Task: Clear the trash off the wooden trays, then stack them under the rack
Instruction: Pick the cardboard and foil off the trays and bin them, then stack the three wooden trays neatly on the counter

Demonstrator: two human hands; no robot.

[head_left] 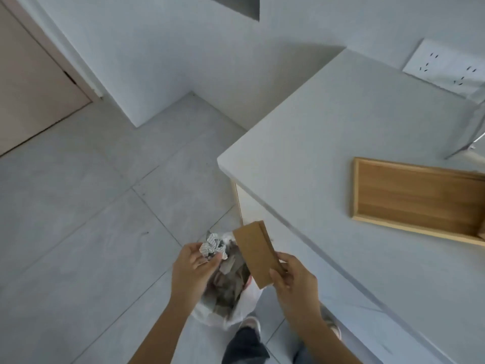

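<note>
My right hand (294, 279) grips a wooden tray (256, 252) by its near end, tilted steeply with its underside toward me, over a trash bin (231, 290) on the floor. My left hand (193, 266) pinches a crumpled ball of printed paper (213, 246) just above the bin's opening. The bin has a white liner and holds several crumpled papers. A second wooden tray (417, 199) lies flat and bare on the white countertop (328, 132) at the right.
A metal rack leg (469, 132) stands at the counter's far right edge. A white wall socket panel (446, 65) sits behind it. Grey floor tiles spread to the left, with a door at the far left. My feet are beside the bin.
</note>
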